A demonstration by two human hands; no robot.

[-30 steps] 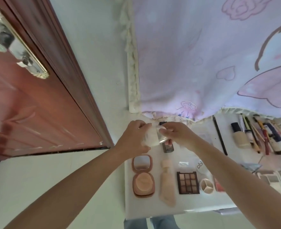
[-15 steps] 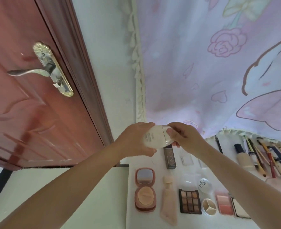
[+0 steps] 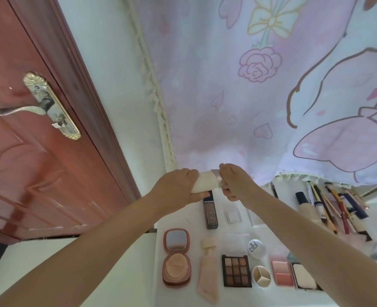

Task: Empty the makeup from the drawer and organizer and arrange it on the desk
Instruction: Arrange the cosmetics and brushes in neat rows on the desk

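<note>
Reading "blbl" on white round lid point(image 3: 254, 248), both hands gripping white compact point(image 3: 206, 184)

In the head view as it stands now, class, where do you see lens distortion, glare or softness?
Head view: wide-angle bending slants the door; backlit curtain washes out pale; the white bottle between left hand and right hand looks soft.

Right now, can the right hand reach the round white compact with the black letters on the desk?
Probably not yet: the right hand grips the white bottle; the white compact lies uncovered beneath its forearm.
</note>
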